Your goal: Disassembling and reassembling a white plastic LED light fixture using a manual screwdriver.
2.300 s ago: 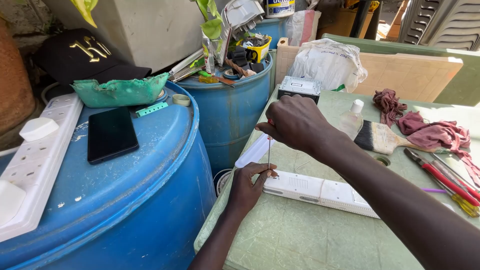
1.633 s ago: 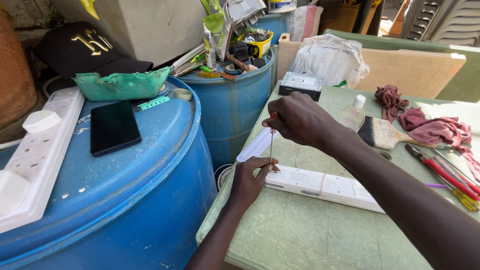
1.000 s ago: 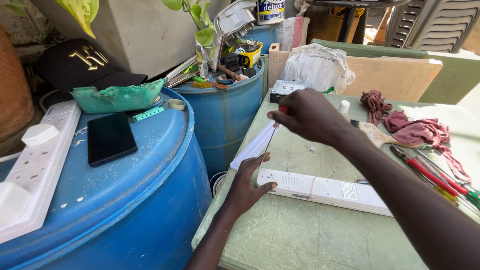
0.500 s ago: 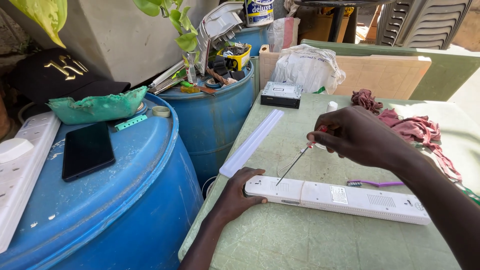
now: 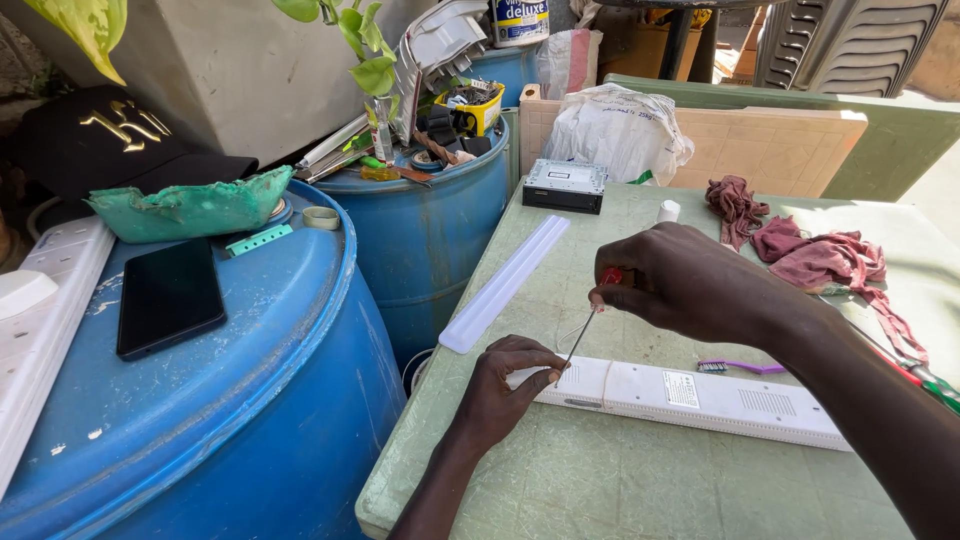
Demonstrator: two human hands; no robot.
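The left hand (image 5: 500,385) is pressing down the near end of the white lamp (image 5: 690,400), which is lying across the green table (image 5: 560,480), fingers curled over its tip. At two o'clock from it, the right hand (image 5: 690,285) is pinching a red-handled screwdriver (image 5: 585,330), the tip slanting down to that end. Judging by this, a screw is being worked; next calls for keeping the tip seated while twisting.

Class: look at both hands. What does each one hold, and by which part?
The right hand grips a thin screwdriver by its red handle. The left hand clasps the near end of the long white casing on the table.
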